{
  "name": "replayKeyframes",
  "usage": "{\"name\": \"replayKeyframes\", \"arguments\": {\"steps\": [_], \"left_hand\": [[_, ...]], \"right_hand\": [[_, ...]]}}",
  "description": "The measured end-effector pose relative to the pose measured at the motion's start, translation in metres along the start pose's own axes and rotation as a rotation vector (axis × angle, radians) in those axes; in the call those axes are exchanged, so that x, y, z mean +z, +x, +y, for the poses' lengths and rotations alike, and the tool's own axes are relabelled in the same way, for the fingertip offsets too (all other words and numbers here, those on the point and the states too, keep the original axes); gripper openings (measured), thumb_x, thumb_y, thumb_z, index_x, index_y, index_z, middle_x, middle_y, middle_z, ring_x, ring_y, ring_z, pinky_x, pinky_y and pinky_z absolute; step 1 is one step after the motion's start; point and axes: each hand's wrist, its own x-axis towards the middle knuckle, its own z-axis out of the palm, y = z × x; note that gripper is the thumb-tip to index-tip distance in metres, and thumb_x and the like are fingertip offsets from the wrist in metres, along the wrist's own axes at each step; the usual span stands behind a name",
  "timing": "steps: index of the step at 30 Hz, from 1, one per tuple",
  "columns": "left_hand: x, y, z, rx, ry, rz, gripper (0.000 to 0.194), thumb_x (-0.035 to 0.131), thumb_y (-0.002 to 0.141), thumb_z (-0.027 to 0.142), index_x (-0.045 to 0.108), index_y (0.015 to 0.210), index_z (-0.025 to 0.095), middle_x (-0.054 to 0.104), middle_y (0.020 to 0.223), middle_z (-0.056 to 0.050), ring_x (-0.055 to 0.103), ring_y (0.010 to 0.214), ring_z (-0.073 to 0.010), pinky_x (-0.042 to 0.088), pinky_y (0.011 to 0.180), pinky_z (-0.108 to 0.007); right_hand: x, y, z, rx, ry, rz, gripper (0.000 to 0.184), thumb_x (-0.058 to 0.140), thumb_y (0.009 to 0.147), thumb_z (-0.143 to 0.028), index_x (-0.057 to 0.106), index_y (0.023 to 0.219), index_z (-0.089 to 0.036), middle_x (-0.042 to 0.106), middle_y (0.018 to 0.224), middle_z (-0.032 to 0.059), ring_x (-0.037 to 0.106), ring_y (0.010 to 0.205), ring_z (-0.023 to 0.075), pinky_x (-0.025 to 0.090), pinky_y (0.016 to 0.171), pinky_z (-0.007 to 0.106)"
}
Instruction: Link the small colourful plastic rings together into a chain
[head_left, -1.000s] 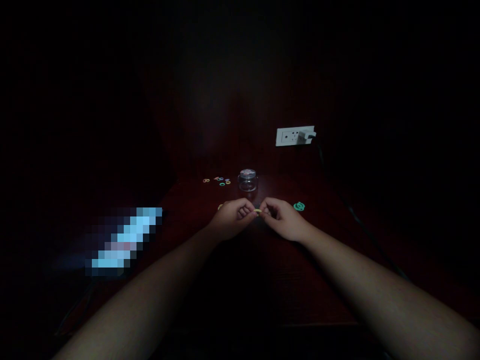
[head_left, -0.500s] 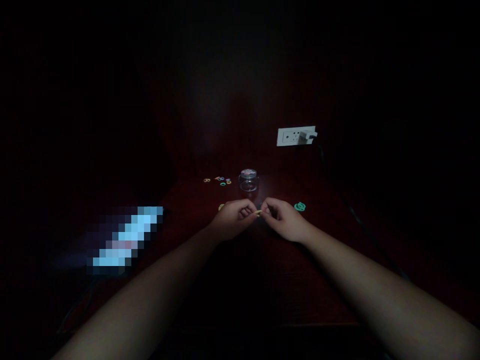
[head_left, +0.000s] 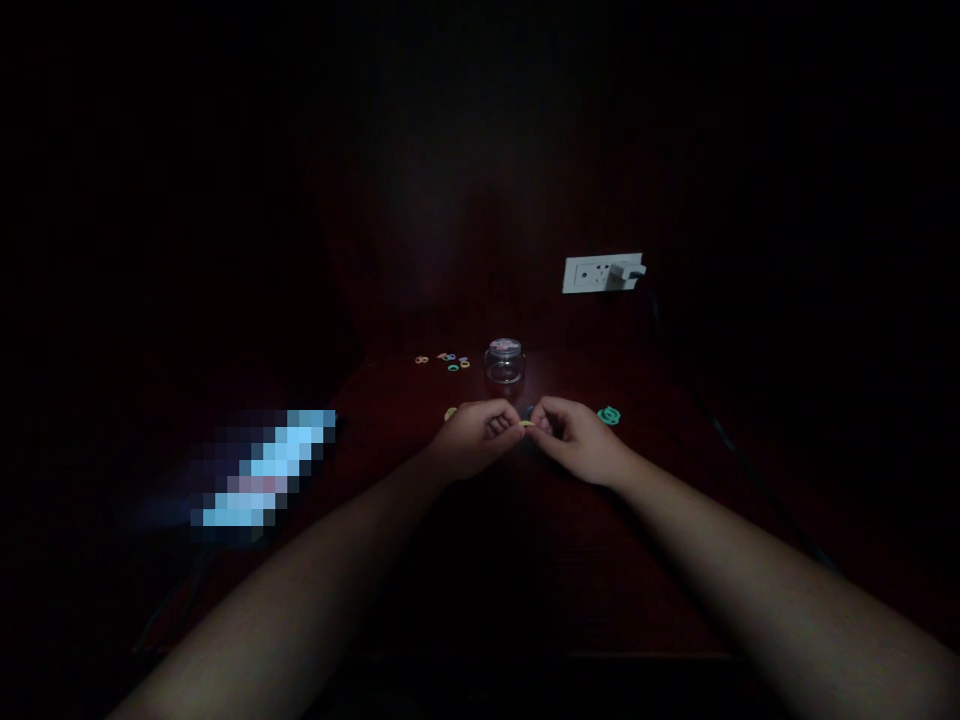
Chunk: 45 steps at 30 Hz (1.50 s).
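Yellow band (head_left: 527, 423), seemingly curved, pinched.

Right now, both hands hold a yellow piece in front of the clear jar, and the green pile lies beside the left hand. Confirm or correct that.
Not right: the head view shows the green pile beside the right hand, not the left hand. Both hands do hold the yellow piece in front of the clear jar.
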Motion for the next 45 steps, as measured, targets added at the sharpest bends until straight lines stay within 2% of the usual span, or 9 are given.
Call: {"name": "replayKeyframes", "arguments": {"steps": [18, 39, 45], "left_hand": [[0.0000, -0.0002, 0.0011, 0.011, 0.041, 0.027, 0.020, 0.049, 0.080, 0.030, 0.058, 0.078, 0.013, 0.054, 0.063, 0.001, 0.044, 0.053, -0.0063, 0.035, 0.049, -0.017], [-0.0025, -0.0005, 0.0043, 0.019, 0.031, -0.011, 0.021, 0.047, 0.081, 0.029, 0.060, 0.077, 0.013, 0.053, 0.062, 0.002, 0.044, 0.053, -0.0067, 0.034, 0.049, -0.017], [-0.0045, 0.0004, 0.0027, 0.064, 0.102, 0.003, 0.025, 0.042, 0.084, 0.029, 0.060, 0.076, 0.014, 0.061, 0.073, -0.002, 0.053, 0.066, -0.0107, 0.040, 0.061, -0.021]], "right_hand": [[-0.0006, -0.0003, -0.0012, 0.021, 0.008, -0.009, 0.014, 0.055, 0.073, -0.028, 0.050, 0.067, -0.016, 0.044, 0.056, -0.0038, 0.039, 0.052, 0.0086, 0.032, 0.050, 0.021], [-0.0018, -0.0004, -0.0021, 0.000, 0.014, -0.037, 0.011, 0.053, 0.074, -0.024, 0.050, 0.069, -0.016, 0.044, 0.057, -0.0031, 0.038, 0.053, 0.0086, 0.032, 0.049, 0.021], [-0.0009, -0.0010, -0.0011, 0.000, 0.008, -0.034, 0.013, 0.051, 0.077, -0.027, 0.051, 0.071, -0.015, 0.045, 0.059, -0.0025, 0.038, 0.054, 0.0088, 0.032, 0.051, 0.021]]}}
